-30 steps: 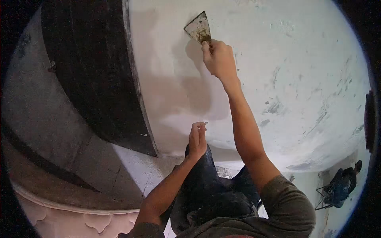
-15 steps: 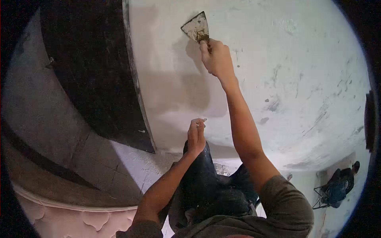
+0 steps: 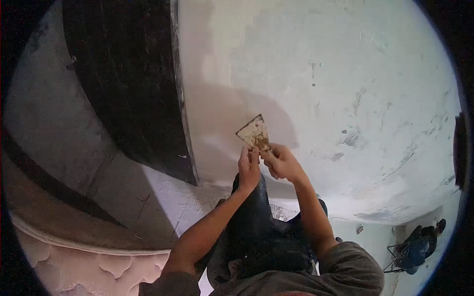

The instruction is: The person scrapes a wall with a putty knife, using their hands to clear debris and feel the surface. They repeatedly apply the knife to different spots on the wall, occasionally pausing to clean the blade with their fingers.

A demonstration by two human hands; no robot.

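My right hand [image 3: 281, 163] is closed around the handle of a putty knife [image 3: 256, 132], whose wide, stained blade points up and slightly left. Close beside it, my left hand [image 3: 249, 167] has its fingertips at the lower end of the blade, by the handle. Whether those fingertips hold anything small cannot be made out. Both hands are in front of the pale wall [image 3: 316, 98], which shows grey marks and a shadow around the knife.
A dark panel [image 3: 133, 89] stands left of the wall. Pink tufted furniture [image 3: 113, 269] is at the lower left. At the far right, a person [image 3: 419, 244] in dark clothes is on a chair.
My right hand has come down from high on the wall with the putty knife, to my left hand. The fingers of my left hand now meet the knife. The view has shifted slightly.
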